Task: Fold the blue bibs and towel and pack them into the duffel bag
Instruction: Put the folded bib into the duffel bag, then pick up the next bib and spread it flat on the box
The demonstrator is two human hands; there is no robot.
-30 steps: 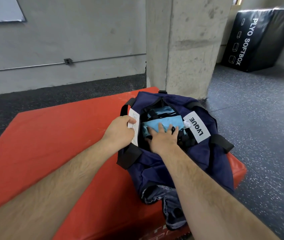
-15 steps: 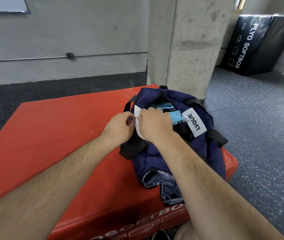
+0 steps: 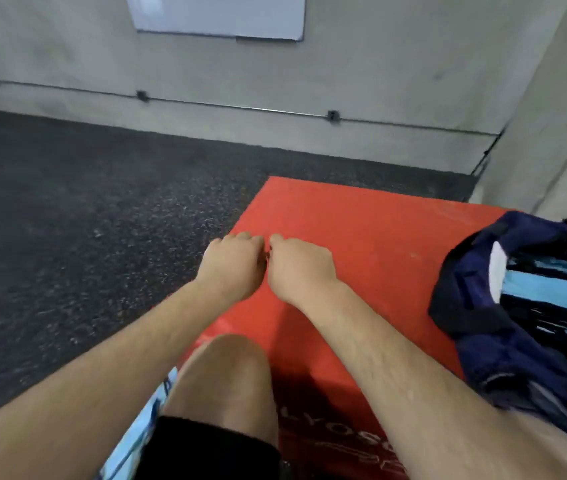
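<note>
Over the left edge of the red box (image 3: 361,237), the left grip (image 3: 232,259) and right grip (image 3: 301,268) are hovering knuckle to knuckle with fingers curled under. Motion is smearing them, so I cannot tell whether they are pinching anything. The duffel bag (image 3: 476,306) is sitting open at the box's right side, well apart, with light blue cloth (image 3: 545,291) showing inside, likely packed already. More light blue fabric (image 3: 126,441) is lying low beside the knee (image 3: 219,375), probably waiting its turn. Half a second earlier both grips were working at the bag's mouth; now they are swinging left, away from it.
</note>
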